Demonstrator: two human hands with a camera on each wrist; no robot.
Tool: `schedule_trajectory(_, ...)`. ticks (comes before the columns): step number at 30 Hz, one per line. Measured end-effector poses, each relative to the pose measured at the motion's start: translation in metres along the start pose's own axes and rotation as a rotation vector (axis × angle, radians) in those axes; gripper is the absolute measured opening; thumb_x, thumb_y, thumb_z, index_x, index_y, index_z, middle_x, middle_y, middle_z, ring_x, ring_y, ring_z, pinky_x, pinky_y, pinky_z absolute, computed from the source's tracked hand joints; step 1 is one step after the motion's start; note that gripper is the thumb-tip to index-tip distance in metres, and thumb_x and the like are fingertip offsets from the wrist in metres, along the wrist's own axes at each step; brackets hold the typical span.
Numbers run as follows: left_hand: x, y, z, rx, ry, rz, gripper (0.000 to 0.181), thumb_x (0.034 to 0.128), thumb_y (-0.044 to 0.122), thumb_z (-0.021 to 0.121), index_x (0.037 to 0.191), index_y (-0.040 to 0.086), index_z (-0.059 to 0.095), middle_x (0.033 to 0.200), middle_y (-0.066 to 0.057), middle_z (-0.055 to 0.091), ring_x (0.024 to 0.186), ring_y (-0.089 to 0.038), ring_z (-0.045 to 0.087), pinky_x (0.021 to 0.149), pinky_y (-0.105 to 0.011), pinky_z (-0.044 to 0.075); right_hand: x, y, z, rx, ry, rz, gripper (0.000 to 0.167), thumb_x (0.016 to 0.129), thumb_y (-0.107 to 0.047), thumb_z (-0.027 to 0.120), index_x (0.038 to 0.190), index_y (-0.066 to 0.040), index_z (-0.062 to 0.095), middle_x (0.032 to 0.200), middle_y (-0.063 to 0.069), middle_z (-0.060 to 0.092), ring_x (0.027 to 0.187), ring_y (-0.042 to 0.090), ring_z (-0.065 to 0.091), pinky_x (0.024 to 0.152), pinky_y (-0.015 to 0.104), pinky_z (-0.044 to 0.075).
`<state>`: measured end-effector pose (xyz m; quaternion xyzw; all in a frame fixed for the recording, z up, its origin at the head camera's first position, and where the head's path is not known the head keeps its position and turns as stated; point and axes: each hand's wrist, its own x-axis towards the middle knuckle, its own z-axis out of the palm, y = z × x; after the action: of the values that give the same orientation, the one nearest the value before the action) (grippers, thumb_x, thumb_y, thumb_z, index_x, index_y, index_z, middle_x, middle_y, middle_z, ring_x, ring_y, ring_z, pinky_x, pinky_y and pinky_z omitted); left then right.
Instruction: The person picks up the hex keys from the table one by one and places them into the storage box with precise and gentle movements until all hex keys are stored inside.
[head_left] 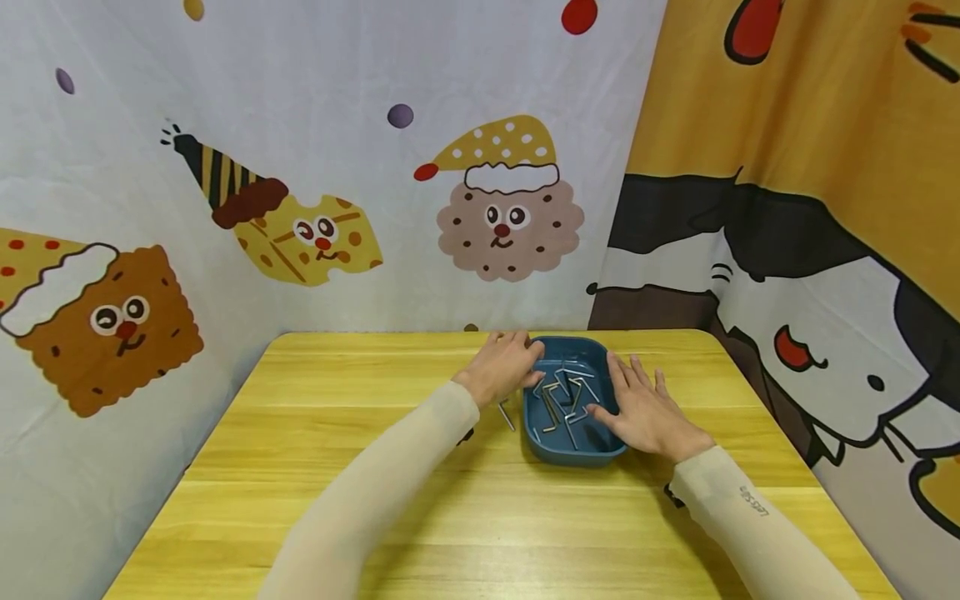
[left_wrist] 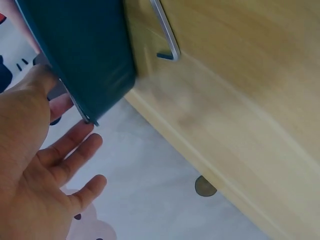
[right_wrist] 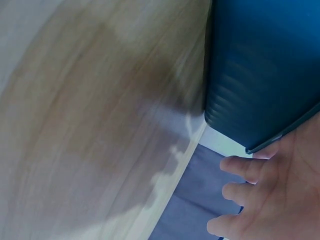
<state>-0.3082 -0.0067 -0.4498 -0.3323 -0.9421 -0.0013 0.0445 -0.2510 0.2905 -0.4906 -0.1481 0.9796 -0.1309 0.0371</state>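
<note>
A blue plastic bin (head_left: 573, 458) sits on the table with several L-shaped hex keys (head_left: 558, 400) inside, silver and brassy. My left hand (head_left: 502, 367) is at its far left rim, thumb and index finger reaching over the edge; in the left wrist view their tips are hidden behind the rim, and the other fingers spread loosely beside it. Along the right rim lies my right hand (head_left: 648, 412), fingers extended and thumb over the inside. The right wrist view shows fingers (right_wrist: 245, 170) beside the bin's corner. A loose hex key (head_left: 507, 415) lies left of the bin.
The wooden table (head_left: 337, 467) has its back edge just behind the bin. White curtain (head_left: 337, 83) with cartoon figures hangs behind and to the left, and a yellow, black and white one (head_left: 750, 125) hangs on the right.
</note>
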Motion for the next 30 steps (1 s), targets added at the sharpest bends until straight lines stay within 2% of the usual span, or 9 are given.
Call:
schedule_trajectory(10, 0.016, -0.002, -0.005, 0.049, -0.048, 0.068, 0.038, 0.1177, 0.049, 0.069, 0.145, 0.022, 0.073, 0.14, -0.004, 0.072, 0.133, -0.025, 0.07, 0.121, -0.055, 0.058, 0.0, 0.003, 0.0, -0.001, 0.003, 0.001, 0.11, 0.115, -0.064, 0.062, 0.186, 0.0, 0.008, 0.19, 0.035, 0.023, 0.179, 0.061, 0.01, 0.138, 0.09, 0.005)
schedule_trajectory(17, 0.026, 0.001, -0.003, 0.112, -0.097, 0.064, 0.039, 0.1173, 0.051, 0.069, 0.147, 0.026, 0.071, 0.149, -0.004, 0.07, 0.145, -0.026, 0.067, 0.127, -0.056, 0.055, -0.001, 0.004, 0.001, -0.005, 0.006, -0.005, 0.11, 0.115, -0.065, 0.061, 0.186, 0.0, 0.008, 0.19, 0.035, 0.023, 0.179, 0.062, 0.011, 0.137, 0.091, 0.005)
schedule_trajectory(21, 0.03, 0.002, -0.003, 0.143, -0.113, 0.061, 0.037, 0.1177, 0.047, 0.07, 0.15, 0.028, 0.069, 0.157, -0.004, 0.069, 0.151, -0.027, 0.064, 0.13, -0.056, 0.052, 0.0, 0.002, 0.0, -0.005, 0.004, -0.005, 0.11, 0.115, -0.065, 0.061, 0.186, 0.0, 0.009, 0.19, 0.035, 0.023, 0.178, 0.062, 0.011, 0.137, 0.091, 0.006)
schedule_trajectory(26, 0.031, 0.003, -0.006, 0.161, -0.114, 0.063, 0.038, 0.1186, 0.04, 0.071, 0.156, 0.03, 0.068, 0.164, -0.003, 0.066, 0.155, -0.026, 0.062, 0.133, -0.056, 0.051, -0.001, 0.0, -0.002, -0.005, -0.004, -0.002, 0.111, 0.115, -0.067, 0.06, 0.186, 0.0, 0.008, 0.19, 0.035, 0.023, 0.179, 0.062, 0.011, 0.137, 0.091, 0.006)
schedule_trajectory(30, 0.028, 0.003, -0.008, 0.133, -0.096, 0.066, 0.041, 0.1182, 0.039, 0.072, 0.157, 0.029, 0.068, 0.165, -0.002, 0.065, 0.157, -0.026, 0.061, 0.134, -0.056, 0.05, 0.0, 0.0, -0.002, -0.003, -0.007, 0.001, 0.111, 0.115, -0.067, 0.06, 0.186, 0.0, 0.007, 0.19, 0.035, 0.023, 0.179, 0.061, 0.01, 0.138, 0.09, 0.005)
